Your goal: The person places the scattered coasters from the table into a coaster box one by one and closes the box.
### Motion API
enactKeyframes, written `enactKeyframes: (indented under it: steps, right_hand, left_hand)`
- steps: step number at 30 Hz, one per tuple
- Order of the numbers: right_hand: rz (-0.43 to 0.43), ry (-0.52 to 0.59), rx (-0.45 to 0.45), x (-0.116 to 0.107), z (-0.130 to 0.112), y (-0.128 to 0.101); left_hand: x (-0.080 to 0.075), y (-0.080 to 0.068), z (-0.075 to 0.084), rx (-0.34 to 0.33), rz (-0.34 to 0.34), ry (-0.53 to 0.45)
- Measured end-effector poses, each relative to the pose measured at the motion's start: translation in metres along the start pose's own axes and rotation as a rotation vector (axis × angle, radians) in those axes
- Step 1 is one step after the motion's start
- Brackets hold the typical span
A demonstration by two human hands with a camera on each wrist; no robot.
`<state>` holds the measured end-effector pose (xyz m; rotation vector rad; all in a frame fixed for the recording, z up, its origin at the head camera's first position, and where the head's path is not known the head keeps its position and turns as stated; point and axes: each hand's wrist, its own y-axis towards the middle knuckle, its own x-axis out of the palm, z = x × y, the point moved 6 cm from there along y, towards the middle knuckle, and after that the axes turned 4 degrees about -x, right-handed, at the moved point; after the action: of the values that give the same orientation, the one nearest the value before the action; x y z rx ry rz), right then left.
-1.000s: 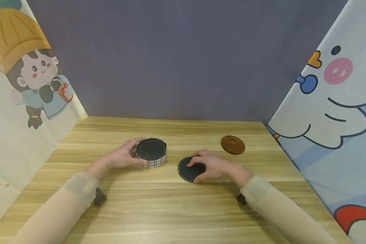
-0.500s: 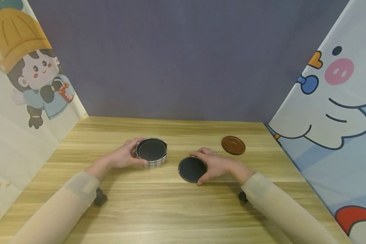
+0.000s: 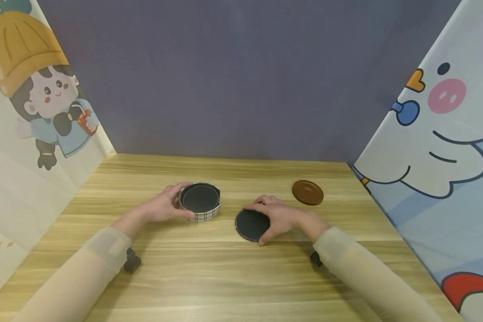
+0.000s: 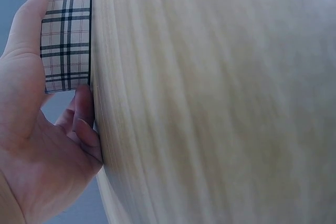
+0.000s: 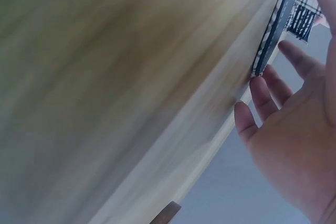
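A round plaid coaster holder [image 3: 203, 216] with a black disc [image 3: 200, 198] showing inside its rim stands left of the middle of the table. My left hand [image 3: 167, 206] holds it from the left, thumb on its near side and fingers behind; the plaid wall [image 4: 67, 35] fills the top left of the left wrist view. To the right, a flat black round coaster [image 3: 251, 225] lies on the wood. My right hand [image 3: 282, 218] grips it across its right part, thumb at the near edge and index finger at the far edge. In the right wrist view the other fingertips [image 5: 255, 83] are close to its rim.
A brown round dish [image 3: 307, 192] lies on the wooden table [image 3: 225, 277] behind and right of my right hand. A dark grey panel [image 3: 233, 80] rises at the table's back edge. Cartoon-printed panels [image 3: 438, 147] flank both sides.
My right hand's fingers first lay over the coaster's top, then spread out to its edges, and have drawn slightly left. The left hand and the holder have stayed put.
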<state>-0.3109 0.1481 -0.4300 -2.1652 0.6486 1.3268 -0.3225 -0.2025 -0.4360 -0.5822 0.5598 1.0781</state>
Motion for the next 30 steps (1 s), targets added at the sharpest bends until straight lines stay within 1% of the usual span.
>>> enactKeyframes:
  steps: [8, 15, 22, 30]
  right_hand:
    - [-0.015, 0.004, -0.016, 0.002, -0.006, 0.004]
    - [-0.008, 0.024, -0.007, 0.003, -0.007, 0.003]
    - [0.057, 0.081, -0.012, -0.004, -0.004, -0.002]
    - [0.109, 0.052, -0.023, -0.012, -0.006, -0.001]
  left_hand:
    - [0.001, 0.0, -0.002, 0.001, 0.005, -0.004]
    - [0.002, 0.001, -0.003, 0.005, 0.006, -0.004]
    - [0.002, 0.001, -0.001, 0.012, 0.003, -0.002]
    - [0.001, 0.001, -0.003, 0.009, 0.002, -0.019]
